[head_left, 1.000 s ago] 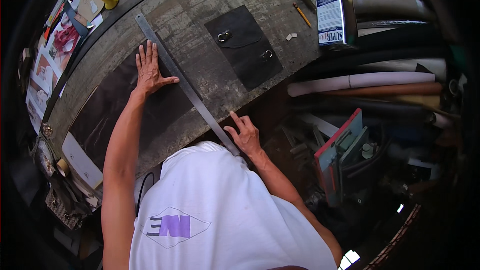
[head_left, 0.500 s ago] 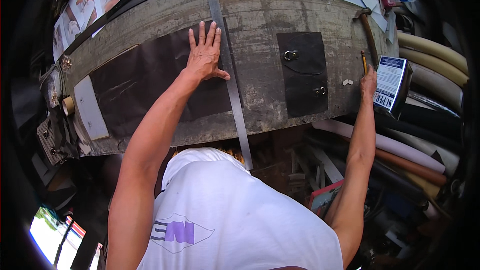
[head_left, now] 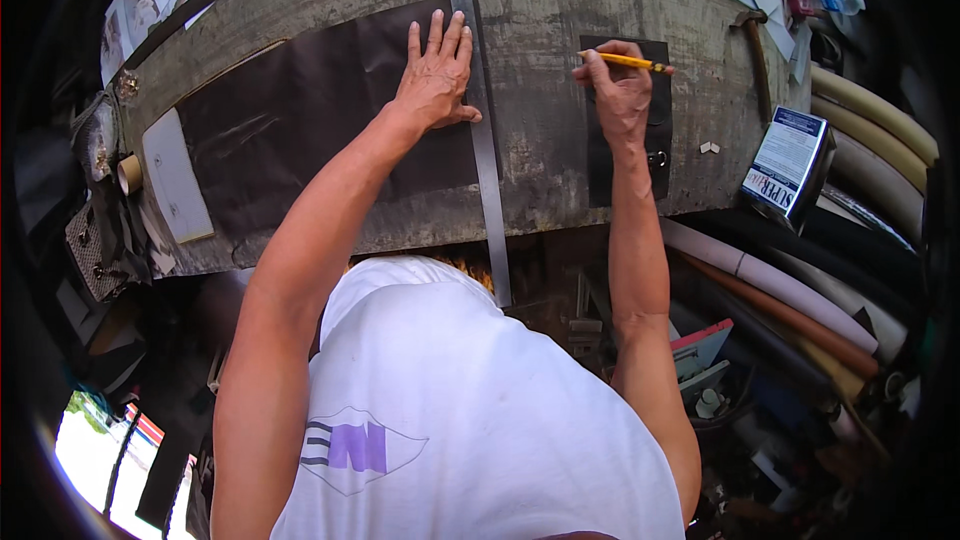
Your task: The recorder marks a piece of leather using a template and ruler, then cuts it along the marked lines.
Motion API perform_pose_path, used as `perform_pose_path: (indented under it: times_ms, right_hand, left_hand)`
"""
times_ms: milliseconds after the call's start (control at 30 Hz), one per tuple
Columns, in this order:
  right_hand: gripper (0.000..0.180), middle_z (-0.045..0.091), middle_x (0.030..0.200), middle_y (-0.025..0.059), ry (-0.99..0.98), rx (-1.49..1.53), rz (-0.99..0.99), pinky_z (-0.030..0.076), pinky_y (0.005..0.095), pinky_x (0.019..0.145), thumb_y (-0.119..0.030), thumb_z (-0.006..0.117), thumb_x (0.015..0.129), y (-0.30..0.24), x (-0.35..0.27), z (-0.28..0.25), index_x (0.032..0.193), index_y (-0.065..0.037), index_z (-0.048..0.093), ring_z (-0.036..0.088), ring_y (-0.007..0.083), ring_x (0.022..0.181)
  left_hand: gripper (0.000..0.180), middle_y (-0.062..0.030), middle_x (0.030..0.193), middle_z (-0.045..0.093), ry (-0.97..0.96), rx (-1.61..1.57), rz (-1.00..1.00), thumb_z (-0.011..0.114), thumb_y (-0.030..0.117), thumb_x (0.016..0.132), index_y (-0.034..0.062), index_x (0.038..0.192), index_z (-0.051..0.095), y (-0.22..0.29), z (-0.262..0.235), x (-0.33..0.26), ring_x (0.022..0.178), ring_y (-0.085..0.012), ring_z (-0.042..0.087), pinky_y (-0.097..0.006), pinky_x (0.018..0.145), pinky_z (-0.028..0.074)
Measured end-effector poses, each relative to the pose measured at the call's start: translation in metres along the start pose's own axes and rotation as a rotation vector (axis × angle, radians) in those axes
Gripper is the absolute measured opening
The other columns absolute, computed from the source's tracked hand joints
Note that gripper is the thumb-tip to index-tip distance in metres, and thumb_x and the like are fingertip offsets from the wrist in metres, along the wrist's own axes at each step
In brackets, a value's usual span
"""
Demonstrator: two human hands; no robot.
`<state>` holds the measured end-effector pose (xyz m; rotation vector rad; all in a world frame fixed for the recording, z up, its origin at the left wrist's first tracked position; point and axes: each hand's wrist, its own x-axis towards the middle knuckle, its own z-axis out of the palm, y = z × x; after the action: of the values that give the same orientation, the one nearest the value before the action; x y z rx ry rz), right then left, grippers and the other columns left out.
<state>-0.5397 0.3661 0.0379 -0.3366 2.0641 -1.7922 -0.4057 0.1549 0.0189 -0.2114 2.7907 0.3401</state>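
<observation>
My left hand [head_left: 436,78] lies flat with its fingers spread on a large dark brown sheet [head_left: 310,130], which looks like leather. Its thumb and fingertips reach to the long steel ruler [head_left: 484,145] that crosses the sheet's right end and juts past the table's near edge. Pinched in my right hand [head_left: 622,95] is a yellow pencil [head_left: 622,61], held sideways above a dark piece with metal buckles [head_left: 655,158]. The hand and forearm hide much of that buckled piece.
On the worn table [head_left: 540,140] a hammer [head_left: 755,60] lies at the right, near small white bits [head_left: 709,148]. A rectangular can [head_left: 788,165] stands at the right edge, beside rolled material [head_left: 870,110]. A white template [head_left: 178,175] and a tape roll [head_left: 129,174] are at left.
My right hand has lifted the pencil from beside the can and carried it left, over the buckled piece. The left hand stays on the sheet and ruler. The whole view has shifted slightly.
</observation>
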Motion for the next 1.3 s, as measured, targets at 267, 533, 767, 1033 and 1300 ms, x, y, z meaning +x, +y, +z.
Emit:
perform_pose_path:
  times_ms: [267, 533, 767, 1033, 1300]
  right_hand:
    - [0.02, 0.072, 0.101, 0.0072, -0.066, -0.091, -0.125, 0.053, 0.0245, 0.08, -0.009, 0.069, 0.089, 0.032, 0.019, 0.082, 0.108, -0.002, 0.071, 0.068, 0.0126, 0.092]
    - [0.022, 0.072, 0.102, 0.0143, -0.121, -0.249, -0.352, 0.053, 0.029, 0.08, -0.008, 0.069, 0.086, 0.03, 0.048, 0.101, 0.107, -0.003, 0.072, 0.07, 0.0209, 0.094]
    - [0.023, 0.073, 0.101, 0.0122, -0.135, -0.3, -0.399, 0.053, 0.0272, 0.079, -0.006, 0.07, 0.086, 0.032, 0.051, 0.102, 0.108, -0.004, 0.072, 0.07, 0.0184, 0.092]
    - [0.023, 0.072, 0.101, 0.0134, -0.168, -0.421, -0.56, 0.054, 0.0306, 0.077, -0.005, 0.07, 0.085, 0.034, 0.053, 0.1, 0.108, -0.004, 0.07, 0.07, 0.0248, 0.09]
    - [0.023, 0.071, 0.103, 0.0147, -0.171, -0.517, -0.491, 0.054, 0.034, 0.082, -0.004, 0.069, 0.084, 0.021, -0.025, 0.081, 0.107, -0.003, 0.07, 0.069, 0.0284, 0.095]
  left_hand:
    - [0.148, -0.028, 0.158, 0.006, -0.079, -0.001, -0.005, 0.087, 0.064, 0.041, -0.0109, 0.148, 0.017, 0.014, -0.004, -0.003, 0.147, -0.0465, 0.0, -0.062, 0.115, 0.0]
    - [0.154, -0.0311, 0.157, 0.004, -0.105, 0.02, -0.006, 0.088, 0.063, 0.035, -0.0135, 0.147, 0.015, 0.015, -0.004, 0.0, 0.146, -0.0483, -0.002, -0.063, 0.114, -0.001]
    - [0.155, -0.0324, 0.156, 0.005, -0.082, 0.015, -0.003, 0.088, 0.063, 0.034, -0.0146, 0.147, 0.015, 0.015, -0.005, -0.001, 0.146, -0.0488, -0.001, -0.063, 0.115, 0.001]
    - [0.155, -0.0317, 0.156, 0.006, -0.094, 0.053, -0.009, 0.087, 0.065, 0.035, -0.0154, 0.146, 0.015, 0.017, -0.003, 0.001, 0.146, -0.0477, 0.0, -0.062, 0.115, 0.004]
    - [0.155, -0.0319, 0.156, 0.006, -0.091, 0.032, -0.012, 0.087, 0.064, 0.034, -0.0137, 0.147, 0.016, 0.017, -0.001, -0.001, 0.146, -0.0484, 0.0, -0.063, 0.114, 0.001]
